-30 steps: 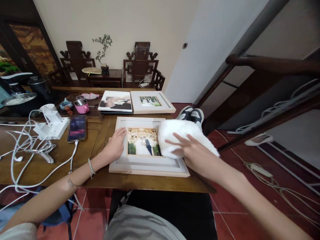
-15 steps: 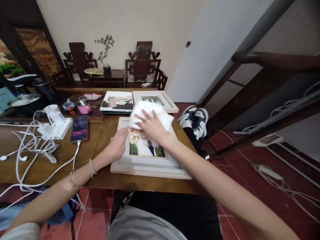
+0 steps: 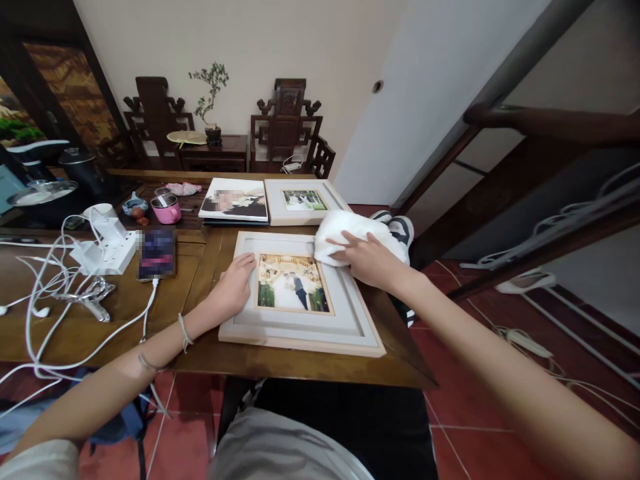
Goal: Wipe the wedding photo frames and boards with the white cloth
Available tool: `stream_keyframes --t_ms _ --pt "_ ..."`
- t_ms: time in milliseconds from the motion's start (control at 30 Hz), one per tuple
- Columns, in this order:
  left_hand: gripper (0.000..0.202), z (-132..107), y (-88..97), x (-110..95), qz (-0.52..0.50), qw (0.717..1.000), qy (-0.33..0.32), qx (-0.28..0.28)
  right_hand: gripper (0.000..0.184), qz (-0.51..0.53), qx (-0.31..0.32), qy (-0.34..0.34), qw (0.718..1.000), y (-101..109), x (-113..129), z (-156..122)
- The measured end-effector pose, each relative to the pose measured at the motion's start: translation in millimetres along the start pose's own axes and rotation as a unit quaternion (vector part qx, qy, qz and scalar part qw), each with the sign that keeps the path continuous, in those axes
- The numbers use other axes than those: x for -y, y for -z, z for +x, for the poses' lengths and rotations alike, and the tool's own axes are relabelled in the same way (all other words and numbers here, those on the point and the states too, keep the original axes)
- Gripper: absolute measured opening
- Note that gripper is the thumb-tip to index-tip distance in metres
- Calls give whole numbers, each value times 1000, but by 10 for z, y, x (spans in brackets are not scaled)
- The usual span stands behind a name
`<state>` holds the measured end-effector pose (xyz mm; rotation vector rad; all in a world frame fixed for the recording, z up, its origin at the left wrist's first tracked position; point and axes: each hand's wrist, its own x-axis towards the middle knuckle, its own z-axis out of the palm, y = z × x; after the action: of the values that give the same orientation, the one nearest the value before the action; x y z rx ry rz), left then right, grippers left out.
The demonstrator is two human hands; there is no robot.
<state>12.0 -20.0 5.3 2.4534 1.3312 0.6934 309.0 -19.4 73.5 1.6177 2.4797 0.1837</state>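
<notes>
A pale wooden picture frame (image 3: pixel 345 320) with a colour photo lies flat at the near edge of the wooden table (image 3: pixel 125 320). My left hand (image 3: pixel 233 288) lies flat on the frame's left border, fingers stretched out. My right hand (image 3: pixel 367 259) presses a white fluffy cloth (image 3: pixel 350 230) against the frame's upper right corner, fingers spread over it. A second, smaller frame (image 3: pixel 300 201) and a photo print (image 3: pixel 234 200) lie just beyond.
On the table's left are a phone (image 3: pixel 156 253) on a white cable, a white power strip (image 3: pixel 105 250), tangled cords, and a pink cup (image 3: pixel 167 210). Sneakers (image 3: pixel 397 230) sit on the red tile floor to the right. Dark wooden chairs stand against the far wall.
My right hand carried the white cloth from the frame's right side to its top left, then back to the upper right corner. My left hand stayed on the left border.
</notes>
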Motion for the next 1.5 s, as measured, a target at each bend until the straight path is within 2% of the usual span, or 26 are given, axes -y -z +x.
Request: stream_keyframes --t_ms 67,200,300,400,600,700,767,933,1033,1100,1167,1333,1400,1500 --pt "54 2 -25 19 0 1000 -8 -6 65 10 7 19 1000 -3 48 -239" --pt "54 -13 -53 37 -3 1000 -13 -16 64 67 19 58 996 48 341 -808" --pt "56 -21 -33 22 -3 1000 -18 -8 61 88 44 59 993 98 483 -1049" --pt "58 -20 6 -8 7 1000 -17 6 65 75 46 39 995 106 434 -909" --pt "57 -18 13 -17 8 1000 -6 9 64 31 -17 -14 999 12 109 -100" --pt "56 -19 -13 13 12 1000 -11 -5 64 30 -23 -11 999 -15 87 -32" --pt "55 -19 -24 27 10 1000 -21 -13 66 37 -15 1 999 4 159 -201" --pt "50 -22 -19 -4 12 1000 -15 -13 63 88 41 64 993 213 467 -936" --pt "51 -23 -6 -35 14 1000 -4 -9 65 113 75 98 986 360 590 -1122" --pt "53 -21 3 -41 15 1000 -4 -7 65 104 86 78 988 393 611 -1011" --pt "54 -18 12 -33 18 1000 -10 -2 65 79 74 46 993 352 586 -734" --pt "55 -17 15 -3 19 1000 -17 6 57 16 -29 -24 999 72 462 55" --pt "55 -20 5 0 14 1000 -10 -1 53 -1 -46 -31 998 -4 466 152" --pt "56 -23 -8 -10 14 1000 -2 -8 53 -5 -24 12 1000 15 564 -42"
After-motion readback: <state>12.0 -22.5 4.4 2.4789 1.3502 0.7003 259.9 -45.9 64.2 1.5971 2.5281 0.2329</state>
